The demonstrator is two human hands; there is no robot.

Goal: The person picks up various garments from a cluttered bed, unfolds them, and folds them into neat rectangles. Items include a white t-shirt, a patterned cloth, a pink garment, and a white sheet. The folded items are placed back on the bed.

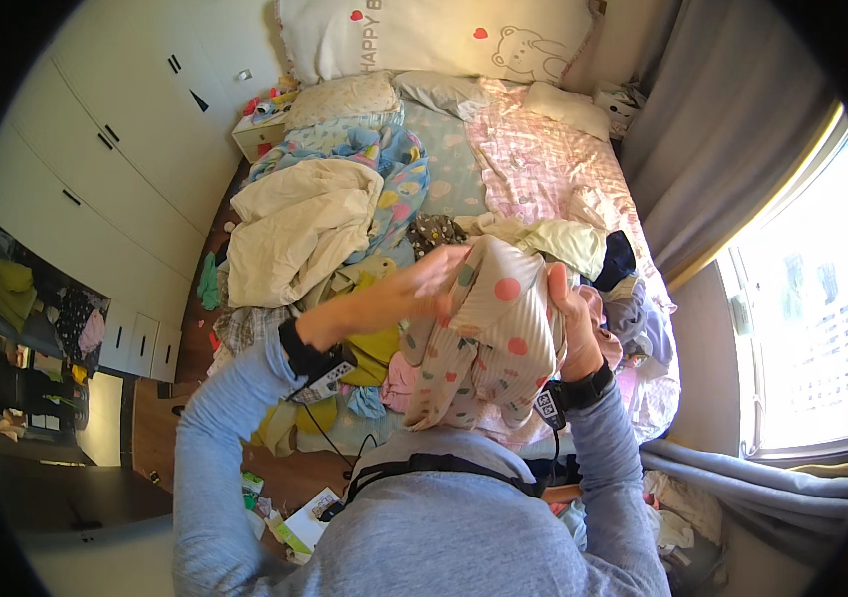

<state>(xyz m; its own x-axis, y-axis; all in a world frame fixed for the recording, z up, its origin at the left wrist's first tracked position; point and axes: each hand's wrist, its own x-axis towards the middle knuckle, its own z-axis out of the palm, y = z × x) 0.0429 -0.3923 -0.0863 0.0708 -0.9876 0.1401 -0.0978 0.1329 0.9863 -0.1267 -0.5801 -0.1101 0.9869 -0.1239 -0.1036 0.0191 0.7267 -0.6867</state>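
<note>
A light ribbed garment with printed fruit and red dots (pixel 502 328) hangs in front of me above the bed. My right hand (pixel 577 324) grips its right edge, thumb toward me. Blurred at the garment's left edge is my left hand (pixel 412 291), fingers stretched out; the fabric partly hides the fingertips, so I cannot tell whether it holds the cloth. Beneath the left forearm lies a mustard-yellow cloth (pixel 375 358), next to a pink cloth (pixel 399 382). Beyond the garment is a pale yellow-green cloth (pixel 565 245), with a dark navy cloth (pixel 618 260) beside it.
A cream quilt (pixel 304 224) and a blue patterned blanket (pixel 401 172) are heaped on the bed's left. Pillows (pixel 345 98) line the headboard (pixel 439 37). White wardrobes (pixel 88 157) stand left; a grey curtain (pixel 730 127) and window (pixel 804 321) are right. Boxes (pixel 312 519) litter the floor.
</note>
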